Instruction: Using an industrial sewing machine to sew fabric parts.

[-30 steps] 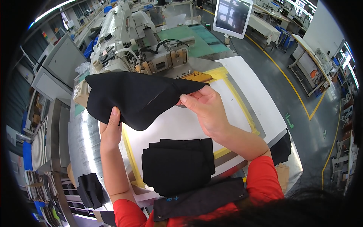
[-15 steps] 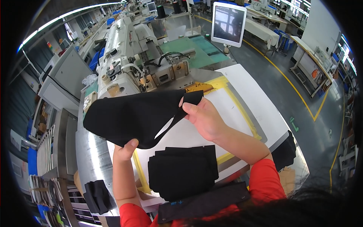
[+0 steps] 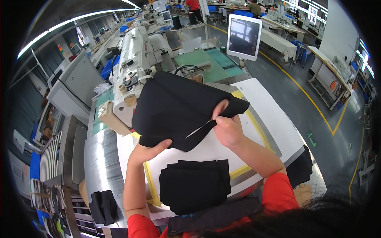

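Observation:
A black fabric piece (image 3: 174,103) is held up over the white board. My left hand (image 3: 151,150) is closed on its lower left edge, thumb on top and fingers hidden beneath. My right hand (image 3: 228,130) grips the right part at a long slit; pinkish fingers show through the opening. Below, a stack of black cut pieces (image 3: 194,186) lies on the white board (image 3: 273,109), which has yellow tape (image 3: 258,133) framing it.
A white sewing machine (image 3: 131,51) is beyond the fabric, with a screen (image 3: 243,36) at right. Black pieces (image 3: 103,207) lie on the metal table (image 3: 95,160) at left; more (image 3: 297,166) at right. Co-workers (image 3: 192,6) are in the background.
The fabric was lowered, then raised and shifted right, turning as it moved. The slit has opened around my right fingers. My left hand has moved right; the view has tilted upward.

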Motion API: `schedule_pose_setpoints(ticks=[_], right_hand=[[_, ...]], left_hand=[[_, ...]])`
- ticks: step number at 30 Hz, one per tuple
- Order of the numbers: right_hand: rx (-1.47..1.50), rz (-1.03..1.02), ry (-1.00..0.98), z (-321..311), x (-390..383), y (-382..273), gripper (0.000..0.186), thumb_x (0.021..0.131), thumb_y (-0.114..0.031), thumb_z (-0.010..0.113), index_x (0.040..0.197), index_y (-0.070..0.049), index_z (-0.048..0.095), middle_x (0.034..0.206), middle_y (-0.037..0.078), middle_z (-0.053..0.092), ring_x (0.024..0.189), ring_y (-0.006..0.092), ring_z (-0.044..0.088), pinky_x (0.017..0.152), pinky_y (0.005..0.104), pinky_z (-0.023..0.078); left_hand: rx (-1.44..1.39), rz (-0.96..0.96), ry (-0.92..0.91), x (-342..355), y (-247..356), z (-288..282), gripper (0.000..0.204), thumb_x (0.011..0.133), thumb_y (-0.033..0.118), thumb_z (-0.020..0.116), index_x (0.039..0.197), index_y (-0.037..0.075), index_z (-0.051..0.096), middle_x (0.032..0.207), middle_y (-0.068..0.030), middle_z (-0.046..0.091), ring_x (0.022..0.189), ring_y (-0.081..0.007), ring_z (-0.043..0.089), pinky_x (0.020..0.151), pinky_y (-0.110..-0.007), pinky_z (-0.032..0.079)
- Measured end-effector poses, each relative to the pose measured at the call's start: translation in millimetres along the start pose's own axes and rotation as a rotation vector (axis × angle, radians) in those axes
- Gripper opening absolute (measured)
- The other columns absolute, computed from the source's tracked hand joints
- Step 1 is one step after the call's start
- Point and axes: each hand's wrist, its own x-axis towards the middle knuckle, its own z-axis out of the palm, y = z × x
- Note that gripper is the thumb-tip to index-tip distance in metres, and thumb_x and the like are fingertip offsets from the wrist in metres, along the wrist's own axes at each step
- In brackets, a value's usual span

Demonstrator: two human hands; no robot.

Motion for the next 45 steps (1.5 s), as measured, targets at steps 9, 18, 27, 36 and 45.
schedule_pose_setpoints(ticks=[9, 18, 27, 36, 45], right_hand=[[0.028, -0.084, 0.006, -4.7, -0.3, 12.9, 0.017, 0.073, -0.008, 0.061, 0.088, -0.006, 0.053, 0.089, 0.003, 0.052, 0.087, 0.011, 0.047, 0.083, 0.0278, 0.037], [-0.018, -0.021, -0.043, -17.4, -5.0, 21.0, 0.014, 0.068, -0.004, 0.054, 0.082, -0.004, 0.052, 0.105, 0.011, 0.058, 0.107, 0.0233, 0.052, 0.1, 0.0405, 0.037], [0.159, 0.153, 0.173, 5.1, 8.8, 5.2, 0.026, 0.09, -0.02, 0.056, 0.112, -0.005, 0.057, 0.118, 0.007, 0.058, 0.111, 0.0198, 0.053, 0.1, 0.0389, 0.04], [0.482, 0.747, 0.173, 6.2, -79.3, 13.6, 0.039, 0.093, -0.019, 0.059, 0.129, -0.009, 0.049, 0.126, 0.006, 0.057, 0.113, 0.02, 0.056, 0.099, 0.0385, 0.045], [-0.041, 0.058, 0.762, -63.6, -122.0, -138.3, 0.026, 0.094, -0.019, 0.058, 0.111, -0.001, 0.056, 0.11, 0.011, 0.063, 0.098, 0.0244, 0.063, 0.081, 0.0387, 0.054]], left_hand=[[-0.537, 0.081, 0.025, 0.9, -9.6, -26.8, 0.095, 0.07, 0.05, 0.078, 0.137, -0.005, 0.038, 0.133, -0.0109, 0.051, 0.123, -0.02, 0.047, 0.103, -0.036, 0.035], [-0.508, 0.083, 0.192, -6.2, 15.8, -18.8, 0.046, 0.089, 0.022, 0.065, 0.125, -0.003, 0.052, 0.112, -0.0071, 0.06, 0.104, -0.0146, 0.055, 0.092, -0.03, 0.042], [-0.611, -0.16, 0.262, -0.9, 22.0, 12.7, 0.037, 0.096, 0.025, 0.055, 0.125, 0.002, 0.052, 0.11, -0.0045, 0.062, 0.096, -0.012, 0.058, 0.082, -0.028, 0.047], [-0.842, -0.423, 0.388, 14.2, 9.0, 71.5, 0.037, 0.096, 0.018, 0.053, 0.13, 0.005, 0.045, 0.118, -0.0076, 0.059, 0.104, -0.0194, 0.06, 0.085, -0.034, 0.051], [-0.444, -0.144, -0.255, 4.9, 12.4, 82.8, 0.063, 0.097, 0.047, 0.042, 0.141, 0.002, 0.036, 0.125, -0.0197, 0.058, 0.114, -0.0275, 0.058, 0.09, -0.035, 0.047]])
